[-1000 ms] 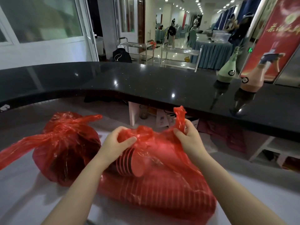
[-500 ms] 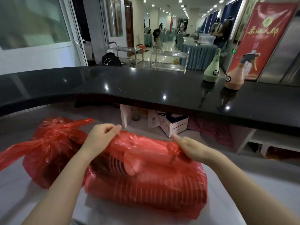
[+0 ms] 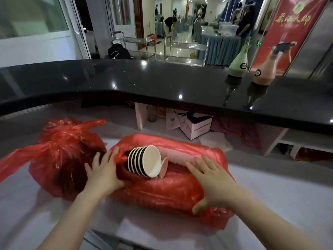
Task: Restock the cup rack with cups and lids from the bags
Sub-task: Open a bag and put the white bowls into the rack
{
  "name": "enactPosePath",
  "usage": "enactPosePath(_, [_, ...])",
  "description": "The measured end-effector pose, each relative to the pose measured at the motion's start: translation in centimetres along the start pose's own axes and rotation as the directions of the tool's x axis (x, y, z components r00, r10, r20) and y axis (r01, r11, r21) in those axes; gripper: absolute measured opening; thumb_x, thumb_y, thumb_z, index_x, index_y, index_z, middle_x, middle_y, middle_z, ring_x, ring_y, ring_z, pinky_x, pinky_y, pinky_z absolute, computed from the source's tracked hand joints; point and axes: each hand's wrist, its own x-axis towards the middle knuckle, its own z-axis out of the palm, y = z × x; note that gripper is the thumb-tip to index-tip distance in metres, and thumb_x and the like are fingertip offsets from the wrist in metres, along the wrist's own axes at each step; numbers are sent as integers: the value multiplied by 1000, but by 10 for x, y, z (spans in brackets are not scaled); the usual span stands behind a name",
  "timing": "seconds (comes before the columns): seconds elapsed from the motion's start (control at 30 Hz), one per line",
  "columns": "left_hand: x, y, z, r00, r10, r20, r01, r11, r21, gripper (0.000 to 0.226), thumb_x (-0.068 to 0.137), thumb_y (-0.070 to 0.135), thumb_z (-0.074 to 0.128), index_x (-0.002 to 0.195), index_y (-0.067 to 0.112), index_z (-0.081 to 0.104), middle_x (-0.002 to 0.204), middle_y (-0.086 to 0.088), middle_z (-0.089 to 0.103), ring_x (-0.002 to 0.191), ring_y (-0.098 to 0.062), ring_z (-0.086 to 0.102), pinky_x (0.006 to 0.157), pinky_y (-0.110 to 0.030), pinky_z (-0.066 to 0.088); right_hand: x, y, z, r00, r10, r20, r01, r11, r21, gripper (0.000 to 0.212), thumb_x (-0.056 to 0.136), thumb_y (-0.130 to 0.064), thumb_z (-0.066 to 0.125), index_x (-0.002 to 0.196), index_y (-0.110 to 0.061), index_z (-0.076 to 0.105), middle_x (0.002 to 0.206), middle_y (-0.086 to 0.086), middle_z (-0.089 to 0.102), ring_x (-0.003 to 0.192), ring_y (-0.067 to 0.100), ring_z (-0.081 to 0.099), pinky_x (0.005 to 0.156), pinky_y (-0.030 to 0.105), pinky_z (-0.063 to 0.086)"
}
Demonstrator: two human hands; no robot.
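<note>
A red plastic bag (image 3: 167, 193) lies open on the white worktop in front of me. A stack of black paper cups with white rims (image 3: 144, 160) pokes out of its mouth, lying on its side. Behind the cups runs a row of whitish lids (image 3: 177, 154), seen through the plastic. My left hand (image 3: 103, 171) rests with spread fingers on the bag's left edge, beside the cups. My right hand (image 3: 214, 181) lies flat, fingers straight, on top of the bag to the right of the cups. A second red bag (image 3: 64, 156), tied shut, sits to the left.
A curved black counter (image 3: 162, 85) rises behind the worktop, with a green spray bottle (image 3: 238, 60) and a pink spray bottle (image 3: 266, 67) on its right. Below it stand a white box (image 3: 195, 126) and shelves. Steel trolleys and people are far back.
The bag's mouth has been pulled open, and the cup stack now shows. Both hands let go of the bunched plastic and now lie flat on the bag.
</note>
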Motion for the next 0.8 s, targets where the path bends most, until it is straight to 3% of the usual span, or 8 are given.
enactPosePath(0.07, [4,-14,15,999,27,-41,-37,963,-268,129,49,61,81,150,32,8,157,9,14,144,-35,15,113,-62,15,-6,1,22,1000,14,-3,-14,999,-35,138,49,-77,68,147,-35,-20,159,3,-12,145,30,-16,113,41,-14])
enactPosePath(0.17, [2,-20,34,984,132,-115,-175,765,-619,117,53,37,91,148,19,25,154,2,27,142,-17,26,117,-41,23,-13,6,41,995,88,-49,-90,995,-43,139,53,-68,72,137,-43,-36,159,0,-5,147,26,-5,115,44,-12])
enactPosePath(0.23, [-2,-17,47,989,95,-115,-147,747,-649,119,55,28,91,150,15,20,156,3,17,142,-8,17,116,-25,15,-18,11,46,988,132,-85,-134,991,-23,138,54,-66,72,134,-44,-38,159,-2,0,146,23,3,117,45,-6])
enactPosePath(0.3, [-4,-13,59,994,75,-83,-111,761,-639,122,56,27,91,151,13,15,158,2,9,140,-3,10,112,-20,10,-22,18,49,982,159,-101,-162,986,-26,138,54,-66,72,135,-44,-37,159,-4,3,146,22,6,117,45,-2])
enactPosePath(0.43, [-3,5,63,994,111,-3,-89,776,-625,119,56,30,91,149,10,19,158,-6,14,142,-16,20,112,-26,18,-29,34,43,980,195,-42,-195,981,13,135,53,-68,72,141,-44,-28,159,-6,0,146,21,1,117,46,-2])
enactPosePath(0.53, [-2,20,51,991,136,-8,-115,803,-585,118,55,32,91,147,9,22,153,-12,24,139,-22,27,113,-32,23,-28,39,24,989,148,20,-149,969,198,128,50,-79,65,147,-45,-11,159,-14,-1,146,17,-5,118,47,-2])
enactPosePath(0.67, [-8,30,26,988,124,-88,-152,794,-589,137,56,36,90,150,31,-10,160,0,-9,146,-13,-3,119,-43,6,-18,26,-7,992,55,-114,-8,928,373,118,47,-90,52,145,-52,0,153,-25,10,144,6,-7,117,46,-1])
enactPosePath(0.8, [-20,29,-10,983,121,-141,-184,728,-660,127,57,50,84,134,64,-16,149,25,-1,140,-6,2,116,-45,6,9,3,-40,963,-19,-270,135,899,417,104,60,-92,30,149,-41,14,155,-16,19,145,9,3,117,45,4])
